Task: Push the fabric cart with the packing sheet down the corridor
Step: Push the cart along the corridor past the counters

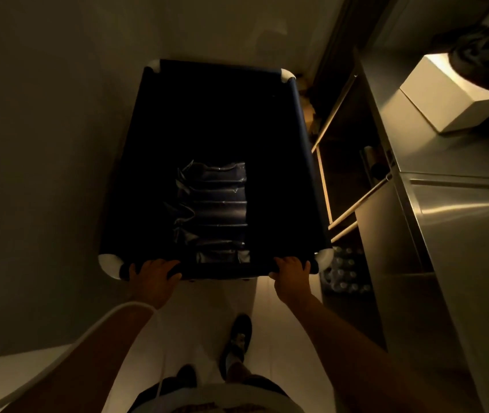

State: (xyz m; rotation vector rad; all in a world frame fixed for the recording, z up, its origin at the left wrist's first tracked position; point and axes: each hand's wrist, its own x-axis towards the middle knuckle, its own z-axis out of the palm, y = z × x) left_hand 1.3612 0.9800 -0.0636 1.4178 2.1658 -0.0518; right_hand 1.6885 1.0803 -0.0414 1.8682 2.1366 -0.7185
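Dimly, pale tiled floor (279, 296), steel counter (461, 204) right, perhaps shelving beneath.

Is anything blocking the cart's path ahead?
Nothing visible stands on the pale floor ahead of the dark fabric cart. Its right edge runs close to the open wooden shelving. Both hands, left and right, grip the near rim.

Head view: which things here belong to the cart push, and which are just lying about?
Job: fabric cart, packing sheet inside it, left hand and right hand on its near rim.
Bystanders: white box, steel counter, bottled-water pack.
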